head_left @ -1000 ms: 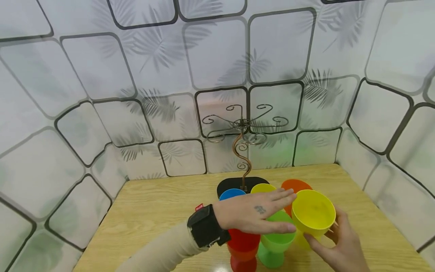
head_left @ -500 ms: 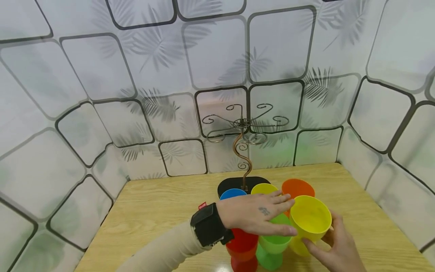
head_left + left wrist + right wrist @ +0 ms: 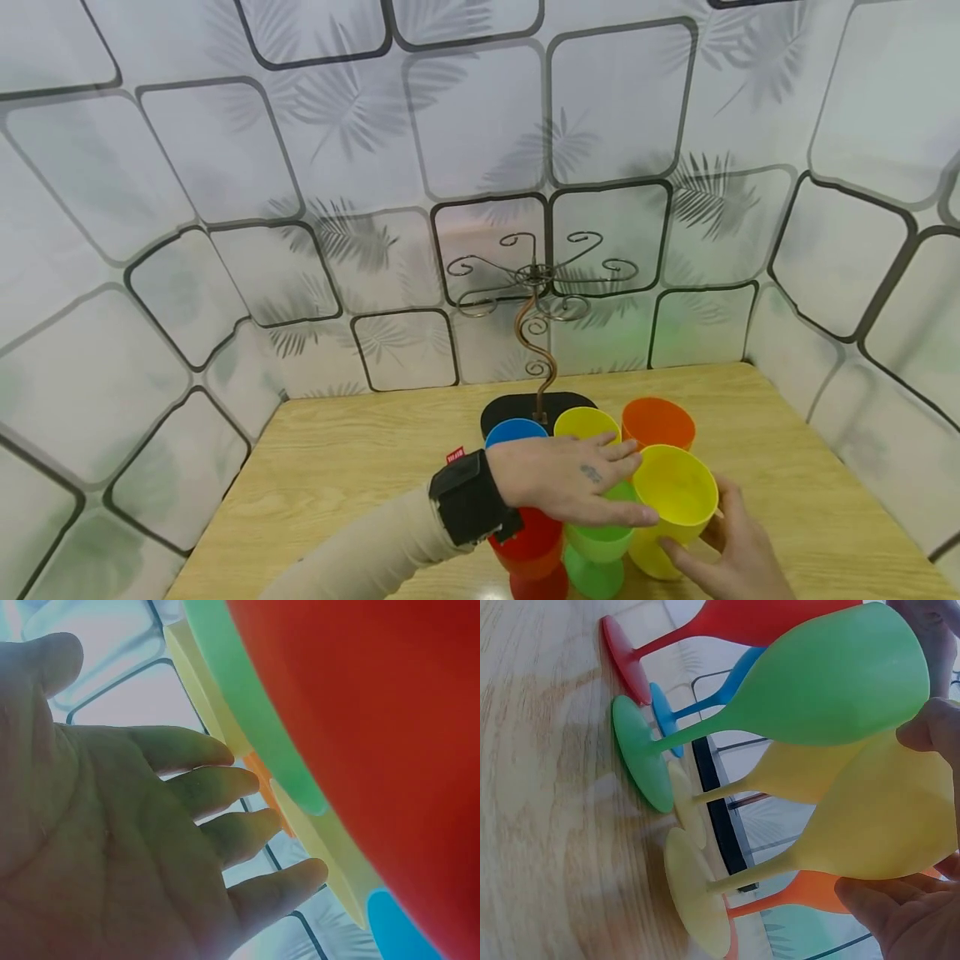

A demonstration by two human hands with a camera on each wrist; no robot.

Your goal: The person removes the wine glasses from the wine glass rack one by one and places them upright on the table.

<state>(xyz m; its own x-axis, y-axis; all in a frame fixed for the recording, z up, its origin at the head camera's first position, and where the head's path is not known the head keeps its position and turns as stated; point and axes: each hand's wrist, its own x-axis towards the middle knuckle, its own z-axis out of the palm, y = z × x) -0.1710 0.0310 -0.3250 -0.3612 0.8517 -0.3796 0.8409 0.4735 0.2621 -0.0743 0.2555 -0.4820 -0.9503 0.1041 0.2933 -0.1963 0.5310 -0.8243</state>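
Observation:
My right hand (image 3: 731, 546) grips the bowl of a yellow plastic goblet (image 3: 675, 492), thumb on one side and fingers on the other. In the right wrist view that goblet (image 3: 877, 817) stands upright, its foot close over the tabletop. Straight-fingered and palm down, my left hand (image 3: 573, 479) hovers over the cluster and holds nothing. Beneath it are a green goblet (image 3: 596, 546) and a red goblet (image 3: 534, 546), both partly covered. Behind these stand a blue goblet (image 3: 516, 429), a second yellow goblet (image 3: 588, 421) and an orange goblet (image 3: 658, 423).
A wire stand (image 3: 534, 275) with curled arms and a wavy copper stem rises from a black base (image 3: 498, 408) behind the goblets. The wooden table (image 3: 330, 467) meets patterned wall covering (image 3: 397, 250) at its back and sides.
The held yellow goblet has come down, nearer to me and left, beside the green one, with my right hand on it. My left hand has drifted slightly right.

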